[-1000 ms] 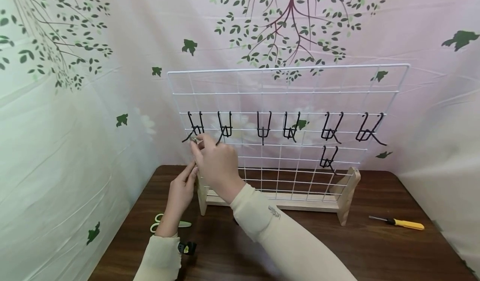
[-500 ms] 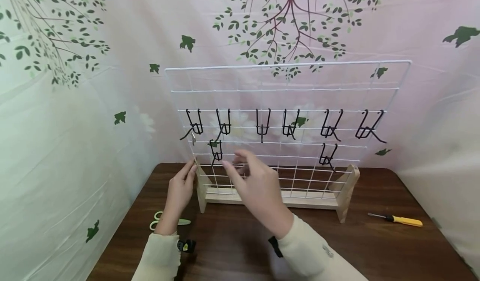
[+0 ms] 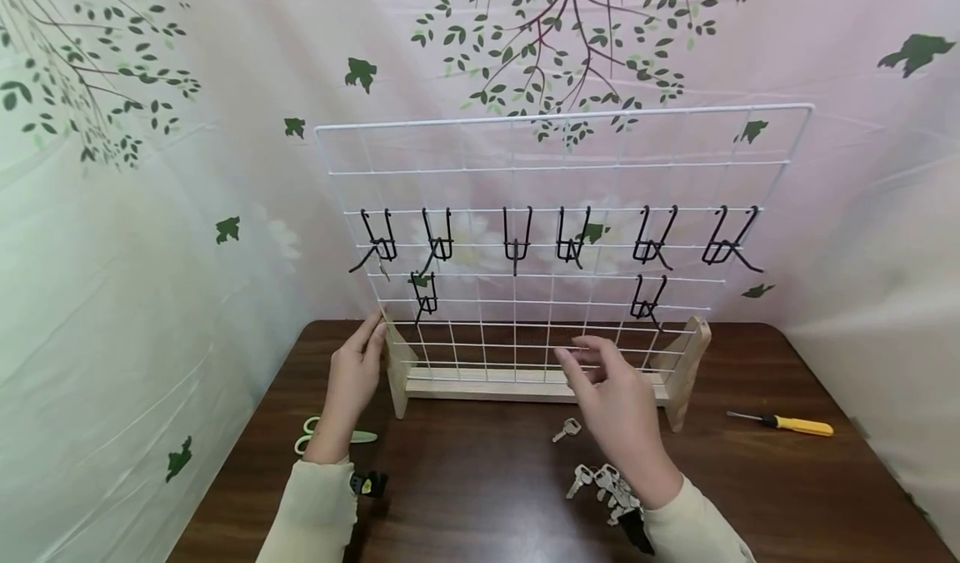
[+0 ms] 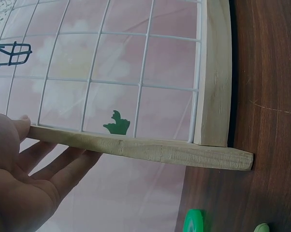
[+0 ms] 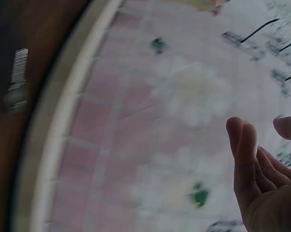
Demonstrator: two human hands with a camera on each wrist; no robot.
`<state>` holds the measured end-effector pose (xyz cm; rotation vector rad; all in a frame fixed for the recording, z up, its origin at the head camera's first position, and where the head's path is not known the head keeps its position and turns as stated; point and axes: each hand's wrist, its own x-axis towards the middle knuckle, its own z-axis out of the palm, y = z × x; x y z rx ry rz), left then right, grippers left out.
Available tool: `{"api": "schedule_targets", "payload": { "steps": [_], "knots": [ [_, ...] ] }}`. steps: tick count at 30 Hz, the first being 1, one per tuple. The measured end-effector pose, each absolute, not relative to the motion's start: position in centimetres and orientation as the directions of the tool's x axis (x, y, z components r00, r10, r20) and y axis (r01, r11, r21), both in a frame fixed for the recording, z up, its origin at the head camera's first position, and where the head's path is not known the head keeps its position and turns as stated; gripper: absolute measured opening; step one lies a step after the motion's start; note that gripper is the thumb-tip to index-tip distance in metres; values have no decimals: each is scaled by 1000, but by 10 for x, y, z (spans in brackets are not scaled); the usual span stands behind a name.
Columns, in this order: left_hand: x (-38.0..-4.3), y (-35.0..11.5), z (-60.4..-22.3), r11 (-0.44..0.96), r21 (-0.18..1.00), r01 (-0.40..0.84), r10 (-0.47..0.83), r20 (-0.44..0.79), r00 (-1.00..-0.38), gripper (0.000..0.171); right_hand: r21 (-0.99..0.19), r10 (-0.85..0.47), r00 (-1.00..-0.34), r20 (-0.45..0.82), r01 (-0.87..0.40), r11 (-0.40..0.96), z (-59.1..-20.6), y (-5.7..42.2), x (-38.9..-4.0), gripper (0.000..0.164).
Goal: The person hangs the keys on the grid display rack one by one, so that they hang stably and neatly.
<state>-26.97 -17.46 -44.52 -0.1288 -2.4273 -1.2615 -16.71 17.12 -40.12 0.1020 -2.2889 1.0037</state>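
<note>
A white wire grid rack [image 3: 562, 116] stands upright in a wooden stand [image 3: 487, 390]. My left hand [image 3: 356, 371] grips the stand's left side piece, thumb on one face and fingers on the other, as the left wrist view shows. Black hooks hang on the grid, and from the leftmost hook [image 3: 383, 248] a small key [image 3: 383, 268] dangles. My right hand [image 3: 618, 409] is in the air before the grid's lower right, fingers loosely bent, holding nothing. Below it on the table lie a single key [image 3: 567, 429] and a pile of keys [image 3: 609, 481], partly hidden by the wrist.
A yellow-handled screwdriver [image 3: 802, 425] lies at the right of the brown table [image 3: 465, 480]. Pale green scissors [image 3: 363, 437] lie at the left, partly behind my left forearm. A bright green rounded thing [image 4: 193, 221] is cut off in the left wrist view. Patterned cloth hangs behind.
My right hand has left the leftmost hook, where a key now hangs, and moved right and down towards the keys. The left hand keeps its hold on the stand.
</note>
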Motion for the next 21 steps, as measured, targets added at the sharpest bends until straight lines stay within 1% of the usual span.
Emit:
{"api": "schedule_targets", "payload": {
  "steps": [2,5,8,10,12,16,21],
  "knots": [
    [-270,-175,-445,592,765,253,-100,382,-919,45,-704,213,-852,478,-226,674,-414,182,-169,32],
    [-270,-174,-444,589,770,245,-98,370,-924,46,-805,255,-928,273,-74,589,-431,194,-173,44],
    [-269,-174,-444,594,768,240,-94,363,-927,45,-859,260,-962,83,64,508,-446,203,-177,53],
    [-269,-174,-444,592,769,242,-93,363,-927,45,-872,251,-968,-5,127,473,-455,207,-180,54],
    [-269,-175,-444,594,767,243,-91,364,-927,46,-876,239,-969,-63,168,452,-464,210,-183,52],
    [-269,-175,-444,589,770,243,-91,362,-928,46,-872,212,-968,-133,216,440,-480,214,-187,50],
    [-269,-175,-444,584,775,243,-84,356,-931,46,-841,189,-962,-197,265,472,-494,216,-189,45]
  ]
}}
